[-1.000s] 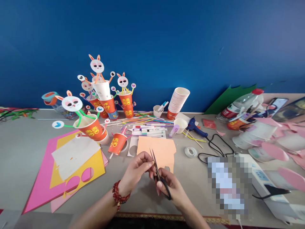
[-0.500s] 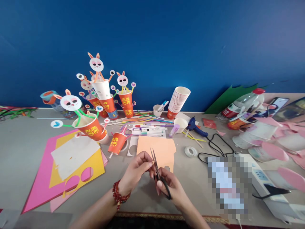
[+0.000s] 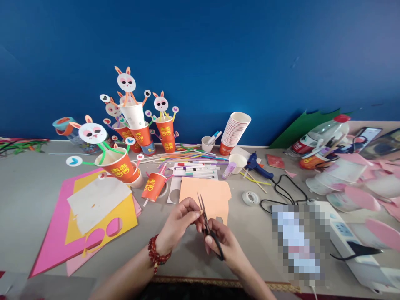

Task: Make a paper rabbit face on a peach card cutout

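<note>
My right hand (image 3: 223,246) grips black-handled scissors (image 3: 208,228), blades pointing up and slightly apart. My left hand (image 3: 179,223), with a red bead bracelet at the wrist, pinches something tiny right at the blades; I cannot make out what it is. Both hands hover over the grey table near its front edge. Just behind them lies a peach paper sheet (image 3: 206,196) with a notch cut in its near edge.
Paper-cup bunnies (image 3: 137,125), a cup stack (image 3: 234,131), pens and straws (image 3: 193,164) fill the back. Pink and yellow sheets (image 3: 93,216) lie left. A blue glue gun (image 3: 254,163), tape roll (image 3: 250,198), power strip (image 3: 346,237) and pink cutouts (image 3: 359,196) sit right.
The hands and scissors have stayed almost still; only the view shifts slightly.
</note>
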Available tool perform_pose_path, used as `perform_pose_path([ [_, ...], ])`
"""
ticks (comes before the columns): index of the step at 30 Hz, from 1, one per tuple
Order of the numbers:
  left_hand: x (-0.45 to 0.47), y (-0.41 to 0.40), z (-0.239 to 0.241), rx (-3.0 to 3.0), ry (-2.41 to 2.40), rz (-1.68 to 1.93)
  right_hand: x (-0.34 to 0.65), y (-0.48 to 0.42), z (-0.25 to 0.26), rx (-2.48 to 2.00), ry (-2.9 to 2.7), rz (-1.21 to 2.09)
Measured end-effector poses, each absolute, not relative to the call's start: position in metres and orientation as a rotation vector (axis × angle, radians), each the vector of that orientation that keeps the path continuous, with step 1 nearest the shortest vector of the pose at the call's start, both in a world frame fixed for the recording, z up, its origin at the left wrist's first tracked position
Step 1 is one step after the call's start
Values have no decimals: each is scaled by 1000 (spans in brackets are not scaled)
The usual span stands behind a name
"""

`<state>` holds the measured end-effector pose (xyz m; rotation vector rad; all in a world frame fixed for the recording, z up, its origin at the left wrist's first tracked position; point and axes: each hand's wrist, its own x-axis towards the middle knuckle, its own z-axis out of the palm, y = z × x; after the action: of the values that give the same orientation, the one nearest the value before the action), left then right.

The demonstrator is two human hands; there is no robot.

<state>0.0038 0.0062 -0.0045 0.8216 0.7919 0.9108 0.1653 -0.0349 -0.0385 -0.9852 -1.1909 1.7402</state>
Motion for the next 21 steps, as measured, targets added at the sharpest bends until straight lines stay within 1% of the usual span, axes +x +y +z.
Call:
perform_pose_path([
  [21, 5, 5, -5, 805, 807, 920, 165, -34, -40, -1014, -1178, 1746],
])
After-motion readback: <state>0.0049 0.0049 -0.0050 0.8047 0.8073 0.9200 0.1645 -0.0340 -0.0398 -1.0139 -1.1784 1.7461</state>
